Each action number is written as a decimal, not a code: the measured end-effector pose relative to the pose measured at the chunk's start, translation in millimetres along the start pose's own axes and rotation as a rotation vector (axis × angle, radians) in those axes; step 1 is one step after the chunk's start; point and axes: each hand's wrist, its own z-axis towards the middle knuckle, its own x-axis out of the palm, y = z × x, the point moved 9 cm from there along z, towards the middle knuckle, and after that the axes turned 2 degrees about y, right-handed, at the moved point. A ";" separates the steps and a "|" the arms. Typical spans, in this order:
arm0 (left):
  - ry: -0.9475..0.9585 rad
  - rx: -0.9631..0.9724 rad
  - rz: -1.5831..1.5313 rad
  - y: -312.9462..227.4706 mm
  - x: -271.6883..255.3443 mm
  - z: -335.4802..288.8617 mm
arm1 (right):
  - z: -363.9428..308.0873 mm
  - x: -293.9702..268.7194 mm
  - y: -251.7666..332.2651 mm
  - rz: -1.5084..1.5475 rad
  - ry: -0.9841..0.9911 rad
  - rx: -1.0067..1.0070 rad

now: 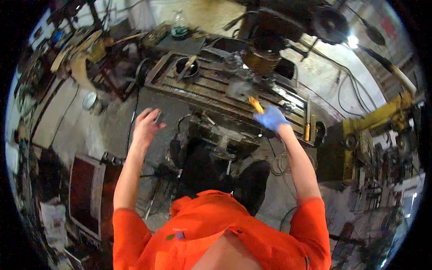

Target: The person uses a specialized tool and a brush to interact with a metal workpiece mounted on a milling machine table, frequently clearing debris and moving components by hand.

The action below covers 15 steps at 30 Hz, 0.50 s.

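Gripping the tool [256,104] by its yellow handle, the right hand [272,119], in a blue glove, has its fingers closed around the near end. The bare left hand [146,126] is raised left of the work area, near the tabletop [207,86] but apart from it, fingers half bent and thumb separated; whether it holds a small object cannot be determined.

The tool is located over the slotted tabletop, in front of the machine head [261,60]. Its grey tip is blurred; contact with the surface cannot be confirmed.

Possible faults: the tip may catch in a slot if pushed across the grooves; the handle may twist if the glove is slick; the glove may snag should the machine head turn.

Orientation: the tip points away from the person and to the left. The long axis runs obliquely, from the glove toward the far left.

Farther out, a round pan [175,69] with a stick across it stands at the left end; a second yellow handle [308,131] lies at the right end.
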 end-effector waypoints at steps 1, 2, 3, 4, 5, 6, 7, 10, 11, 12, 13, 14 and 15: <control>0.038 -0.003 0.026 7.7 4.1 5.7 | -34.1 4.8 25.4 -0.030 0.104 -0.120; 0.049 -0.031 0.043 15.4 14.2 9.4 | -53.6 22.5 32.0 -0.082 0.190 -0.183; 0.073 -0.055 0.050 23.2 25.1 13.4 | -78.7 30.0 54.7 -0.052 0.209 -0.296; 0.125 -0.081 0.058 31.4 45.0 18.7 | -95.6 37.1 64.5 -0.093 0.175 -0.329; 0.166 -0.097 0.079 39.6 60.8 22.3 | -109.3 38.6 77.3 -0.049 0.123 -0.433; 0.207 -0.110 0.104 47.1 76.8 26.4 | -114.5 40.0 83.6 -0.081 0.116 -0.412; 0.257 -0.123 0.130 52.8 96.6 29.7 | -118.1 39.3 86.4 -0.111 0.104 -0.384; 0.295 -0.136 0.210 74.9 124.3 45.6 | -113.9 49.0 69.7 -0.131 0.166 -0.268; 0.288 -0.132 0.246 80.1 128.4 51.9 | -117.4 43.2 68.1 -0.083 0.146 -0.310; 0.271 -0.140 0.320 80.6 134.4 56.0 | -123.9 32.7 69.0 -0.037 0.129 -0.352; 0.253 -0.147 0.394 80.3 139.7 59.9 | -127.9 23.8 68.1 0.008 0.113 -0.394; 0.232 -0.153 0.468 79.1 145.1 63.6 | -120.3 29.9 51.5 -0.092 0.213 -0.317; 0.254 -0.119 0.489 73.2 160.1 66.0 | -118.0 16.1 41.9 -0.011 0.117 -0.343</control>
